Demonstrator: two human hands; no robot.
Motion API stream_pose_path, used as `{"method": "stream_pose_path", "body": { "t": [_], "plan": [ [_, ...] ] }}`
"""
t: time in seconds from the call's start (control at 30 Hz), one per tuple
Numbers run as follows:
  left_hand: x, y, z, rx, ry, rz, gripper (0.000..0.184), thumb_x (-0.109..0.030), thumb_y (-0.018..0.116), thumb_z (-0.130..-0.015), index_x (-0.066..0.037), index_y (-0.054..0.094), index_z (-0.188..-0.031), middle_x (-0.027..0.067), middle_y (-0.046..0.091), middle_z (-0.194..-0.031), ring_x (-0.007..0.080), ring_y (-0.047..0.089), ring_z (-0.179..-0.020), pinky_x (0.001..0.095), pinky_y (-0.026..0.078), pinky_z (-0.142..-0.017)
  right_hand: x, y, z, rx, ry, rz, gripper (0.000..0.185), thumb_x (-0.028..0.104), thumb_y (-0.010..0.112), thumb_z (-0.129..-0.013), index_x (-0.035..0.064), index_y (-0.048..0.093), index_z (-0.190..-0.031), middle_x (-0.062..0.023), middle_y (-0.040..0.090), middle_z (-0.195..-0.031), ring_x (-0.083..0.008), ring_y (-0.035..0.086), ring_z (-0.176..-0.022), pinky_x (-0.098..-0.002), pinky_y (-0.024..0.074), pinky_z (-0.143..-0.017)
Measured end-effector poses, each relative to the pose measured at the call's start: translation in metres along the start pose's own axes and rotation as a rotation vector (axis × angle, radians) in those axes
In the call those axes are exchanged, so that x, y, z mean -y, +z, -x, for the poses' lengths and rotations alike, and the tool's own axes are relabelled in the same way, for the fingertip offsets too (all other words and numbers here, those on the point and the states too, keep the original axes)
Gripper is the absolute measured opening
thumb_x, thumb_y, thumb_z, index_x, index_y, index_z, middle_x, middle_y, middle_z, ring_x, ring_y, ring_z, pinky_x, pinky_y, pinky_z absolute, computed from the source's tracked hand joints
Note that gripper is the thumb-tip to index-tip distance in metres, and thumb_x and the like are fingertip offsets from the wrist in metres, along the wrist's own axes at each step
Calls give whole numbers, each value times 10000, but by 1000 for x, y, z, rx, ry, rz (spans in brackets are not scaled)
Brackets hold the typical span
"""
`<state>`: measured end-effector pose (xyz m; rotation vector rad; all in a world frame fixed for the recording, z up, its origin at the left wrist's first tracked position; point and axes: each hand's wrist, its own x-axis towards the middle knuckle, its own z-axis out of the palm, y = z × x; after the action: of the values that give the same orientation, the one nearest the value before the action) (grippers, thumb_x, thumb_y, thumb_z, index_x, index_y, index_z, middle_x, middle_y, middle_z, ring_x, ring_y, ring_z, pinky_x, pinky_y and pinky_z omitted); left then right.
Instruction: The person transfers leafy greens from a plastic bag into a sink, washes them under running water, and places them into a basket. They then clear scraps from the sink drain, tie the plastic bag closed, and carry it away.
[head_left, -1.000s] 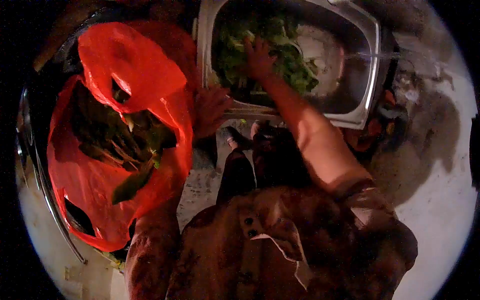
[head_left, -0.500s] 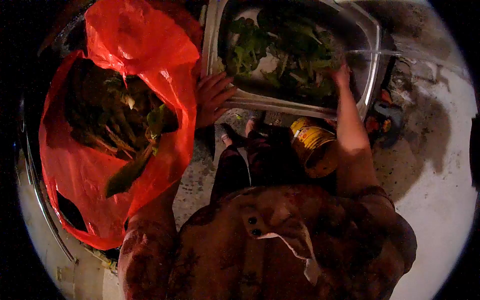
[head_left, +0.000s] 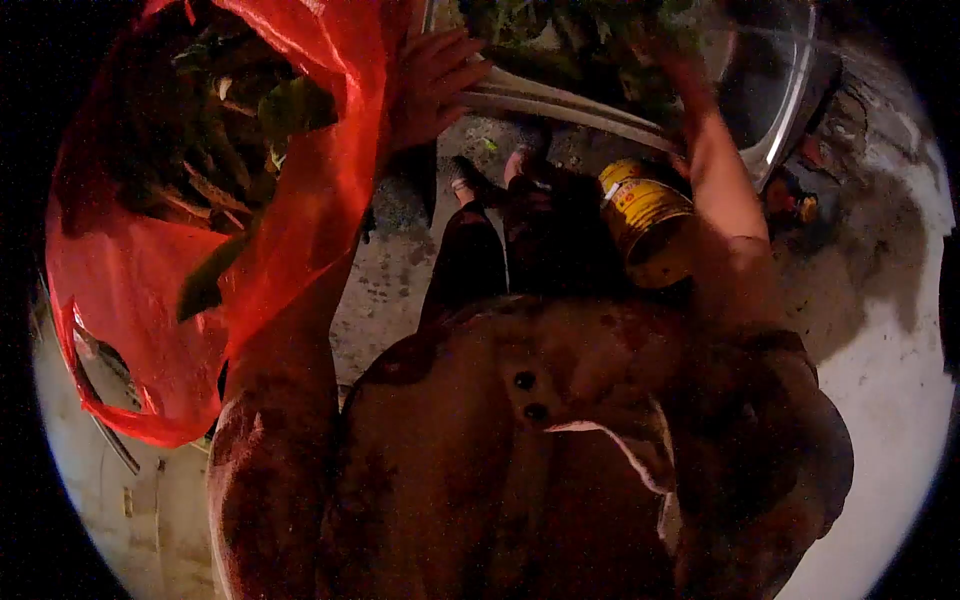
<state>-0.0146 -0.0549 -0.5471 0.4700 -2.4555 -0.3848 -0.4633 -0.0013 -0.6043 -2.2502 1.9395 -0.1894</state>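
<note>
My left hand [head_left: 435, 85] lies on the near left corner of a rectangular basin [head_left: 570, 103], its fingers stretched out over the rim. Close by on the left is a red plastic bag [head_left: 120, 270] holding dark leafy greens [head_left: 215, 150]. Inside the basin are more leafy greens [head_left: 560, 30], partly cut off by the top of the picture. My right hand [head_left: 678, 70] reaches down among them. Its fingers are dark and smeared, so their hold cannot be made out.
A yellow bucket [head_left: 645, 205] lies tipped on the floor below the basin, beside my right forearm. My feet and dark trousers [head_left: 465, 250] are under the near rim. Wet concrete floor [head_left: 385, 310] shows around them.
The view has tilted downward, so the basin and bag sit higher in the picture. My left hand stays at the rim. My right hand has shifted slightly among the greens.
</note>
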Motion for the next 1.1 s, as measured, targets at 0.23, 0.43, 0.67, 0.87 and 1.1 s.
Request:
{"method": "stream_pose_path", "body": {
  "t": [0.23, 0.43, 0.67, 0.87, 1.1],
  "plan": [
    [-25, -16, -10, 171, -172, 159, 684, -148, 746, -599, -140, 538, -1251, 103, 453, -1375, 325, 392, -1297, 489, 327, -1024, 143, 33, -105, -46, -259, 67, 487, 160, 620, -759, 87, 529, -1232, -163, 600, -1087, -324, 603, -926, -458, 503, -764],
    [-40, -41, -24, 246, -171, 99, 680, -212, 763, -647, -120, 519, -1276, 112, 441, -1379, 319, 375, -1313, 488, 323, -1042, 140, 61, -89, -7, -393, -26, 448, 136, 633, -773, 108, 539, -1210, -164, 570, -1143, -323, 558, -1057, -454, 494, -848],
    [-39, -42, -22, 340, -142, 16, 655, -256, 753, -682, -119, 521, -1279, 107, 421, -1406, 304, 347, -1336, 472, 306, -1069, 45, -17, -32, 303, 377, -47, 409, 249, 652, -791, 101, 582, -1166, -177, 569, -1182, -339, 564, -1032, -454, 499, -816],
    [-39, -47, -16, 287, -169, 153, 629, -225, 734, -678, -123, 531, -1264, 93, 388, -1437, 276, 318, -1360, 458, 268, -1102, -45, 0, -2, 233, 810, -267, 524, 446, 607, -816, 83, 577, -1193, -194, 637, -1085, -369, 627, -936, -441, 514, -791],
    [-40, -49, -19, 310, -187, 83, 623, -195, 729, -663, -128, 539, -1252, 91, 403, -1426, 290, 327, -1354, 473, 281, -1084, 28, -17, -17, 492, 292, 378, 541, 555, 507, -846, 61, 674, -986, -161, 688, -944, -313, 666, -907, -462, 533, -730]
  ]
}}
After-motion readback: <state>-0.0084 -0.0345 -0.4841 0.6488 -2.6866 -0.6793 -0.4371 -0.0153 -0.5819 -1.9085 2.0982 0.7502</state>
